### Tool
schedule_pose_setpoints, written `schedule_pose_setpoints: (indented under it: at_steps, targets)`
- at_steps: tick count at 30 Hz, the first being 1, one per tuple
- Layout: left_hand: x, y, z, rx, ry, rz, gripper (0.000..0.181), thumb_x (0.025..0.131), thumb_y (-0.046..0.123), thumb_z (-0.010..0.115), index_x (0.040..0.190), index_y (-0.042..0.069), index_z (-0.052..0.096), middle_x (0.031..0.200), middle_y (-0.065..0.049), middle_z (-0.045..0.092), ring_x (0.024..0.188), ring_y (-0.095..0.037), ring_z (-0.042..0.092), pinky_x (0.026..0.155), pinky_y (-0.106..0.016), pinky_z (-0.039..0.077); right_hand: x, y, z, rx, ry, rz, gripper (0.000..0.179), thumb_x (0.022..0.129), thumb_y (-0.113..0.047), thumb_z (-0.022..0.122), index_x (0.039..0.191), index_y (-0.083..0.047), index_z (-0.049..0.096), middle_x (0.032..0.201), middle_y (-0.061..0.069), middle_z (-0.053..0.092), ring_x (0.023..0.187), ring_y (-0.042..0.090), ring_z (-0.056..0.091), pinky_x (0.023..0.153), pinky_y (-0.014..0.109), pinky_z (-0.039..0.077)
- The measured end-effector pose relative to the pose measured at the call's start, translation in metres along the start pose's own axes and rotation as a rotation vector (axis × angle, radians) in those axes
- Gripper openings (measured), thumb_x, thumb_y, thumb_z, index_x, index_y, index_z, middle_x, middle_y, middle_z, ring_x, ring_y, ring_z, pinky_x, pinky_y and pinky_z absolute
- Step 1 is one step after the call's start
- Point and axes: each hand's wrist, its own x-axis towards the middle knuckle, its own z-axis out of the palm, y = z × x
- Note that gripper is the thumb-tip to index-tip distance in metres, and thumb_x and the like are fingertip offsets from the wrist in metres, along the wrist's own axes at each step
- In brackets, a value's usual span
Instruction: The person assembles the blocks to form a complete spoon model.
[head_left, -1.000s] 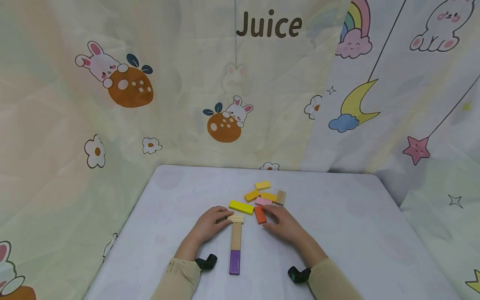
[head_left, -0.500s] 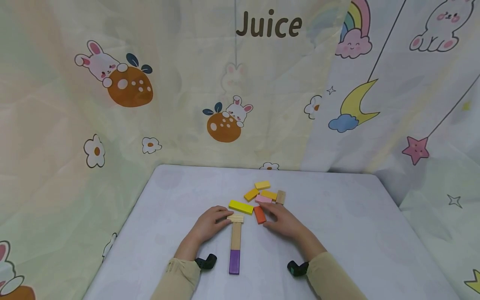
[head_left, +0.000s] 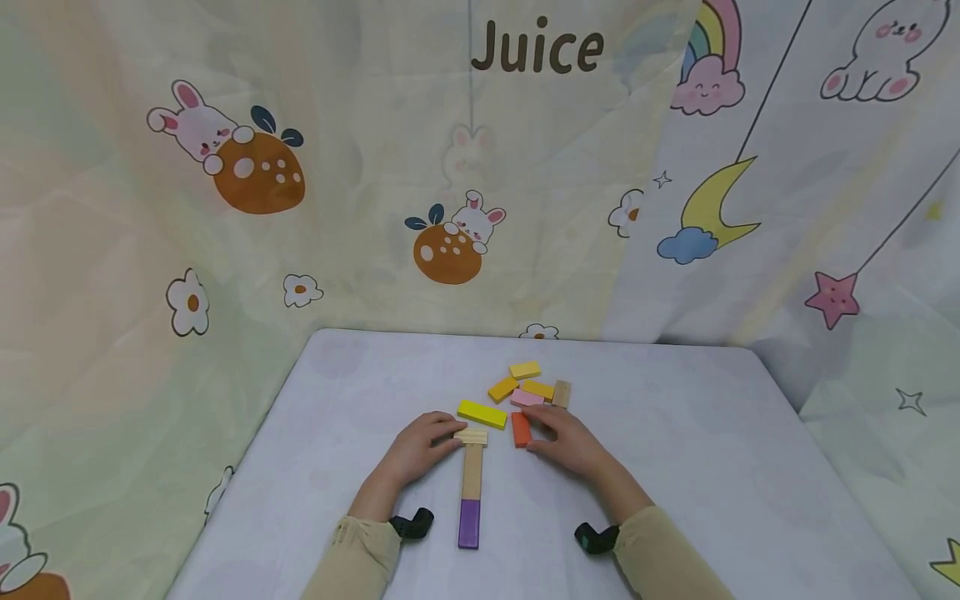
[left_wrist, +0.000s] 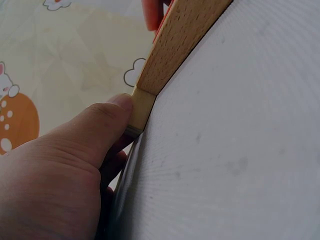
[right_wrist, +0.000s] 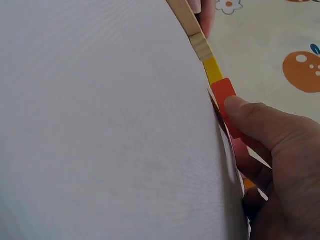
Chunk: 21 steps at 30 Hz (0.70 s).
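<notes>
In the head view my left hand (head_left: 422, 448) pinches the left end of a pale wooden block (head_left: 472, 437) between thumb and fingers. That block lies crosswise at the far end of a plain wooden block (head_left: 472, 472), which runs in line with a purple block (head_left: 468, 524), forming a T. My right hand (head_left: 567, 442) holds a red-orange block (head_left: 521, 430) on the table. In the right wrist view the thumb presses one end of this red block (right_wrist: 223, 90), with fingers curled on the far side. A yellow block (head_left: 482, 414) lies between both hands, just beyond them.
Behind the right hand lie a pink block (head_left: 527, 398), a wooden block (head_left: 561, 393) and several yellow-orange blocks (head_left: 503, 389). The white-covered table (head_left: 660, 467) ends at a patterned cloth backdrop (head_left: 360, 208). Each wrist wears a black camera (head_left: 596, 538).
The red block has turned slightly, from a slant to nearly straight, and its far end stands a little apart from the yellow block. My right hand shifted slightly; the left stayed still.
</notes>
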Motion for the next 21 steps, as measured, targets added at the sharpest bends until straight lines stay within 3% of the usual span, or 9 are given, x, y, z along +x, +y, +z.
schedule_pose_setpoints:
  at_steps: [10,16,21]
  targets:
    - [0.000,0.000,0.000,-0.002,0.001,-0.006,0.035,0.096,0.044,0.061,0.129,0.034,0.066,0.130,0.005,0.061,0.125,-0.019,0.056,0.108,-0.043,0.047,-0.015,-0.007,0.000,0.055,0.018,-0.006,0.057,0.084,-0.035,0.079,0.137,-0.038,0.057,0.146,-0.007,0.050,0.137,0.024,0.045,0.112,0.052,0.042]
    - [0.001,0.000,-0.001,0.004,-0.003,-0.005,0.035,0.097,0.045,0.060,0.130,0.034,0.065,0.130,0.004,0.061,0.125,-0.019,0.056,0.108,-0.044,0.047,-0.031,-0.017,0.007,0.055,0.001,-0.109,0.056,0.085,-0.033,0.078,0.137,-0.033,0.058,0.140,-0.011,0.052,0.120,0.014,0.054,0.102,0.041,0.053]
    - [0.001,0.000,-0.001,0.007,-0.005,-0.006,0.035,0.097,0.045,0.060,0.130,0.035,0.065,0.130,0.004,0.062,0.124,-0.020,0.056,0.108,-0.044,0.047,-0.045,-0.027,0.013,0.044,-0.030,-0.178,0.057,0.086,-0.041,0.075,0.139,-0.030,0.057,0.139,-0.011,0.052,0.116,0.010,0.054,0.097,0.033,0.055]
